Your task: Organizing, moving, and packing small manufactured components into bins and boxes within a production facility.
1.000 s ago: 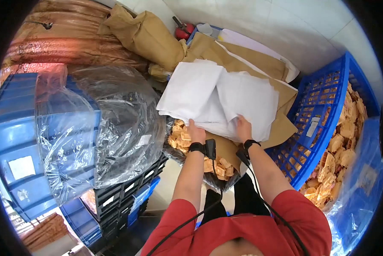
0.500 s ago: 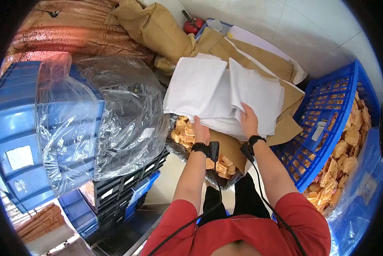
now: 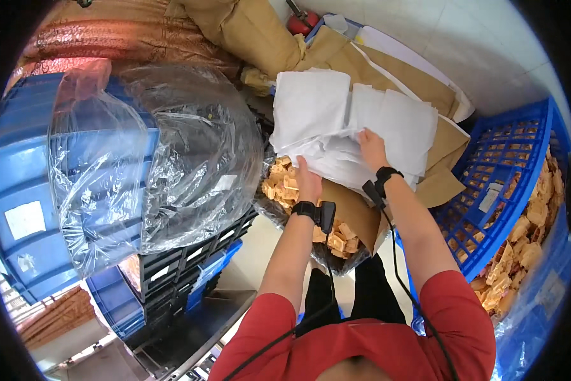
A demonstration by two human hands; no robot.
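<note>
White paper-like sheets (image 3: 312,101) lie in a loose, overlapping pile on flattened brown cardboard (image 3: 447,147). My right hand (image 3: 372,150) pinches the near edge of an upper sheet, lifting it into a fold across the middle. At the pile's near left edge is my left hand (image 3: 307,182), its thumb over the white layers and its fingers hidden beneath them. Under the cardboard, a container lined with dark plastic holds many light-brown molded pieces (image 3: 340,241), partly covered by the sheets.
A tilted blue perforated crate (image 3: 489,190) on the right holds more brown pieces (image 3: 520,235). Blue bins (image 3: 25,171) under clear plastic (image 3: 196,171) are stacked at left, above black crates (image 3: 164,289). Brown sacking (image 3: 253,38) and a tiled wall (image 3: 482,57) stand behind.
The raised right-hand fold of the white sheets now lies flatter, and a thin sheet stretches between my hands. The whole view has shifted slightly.
</note>
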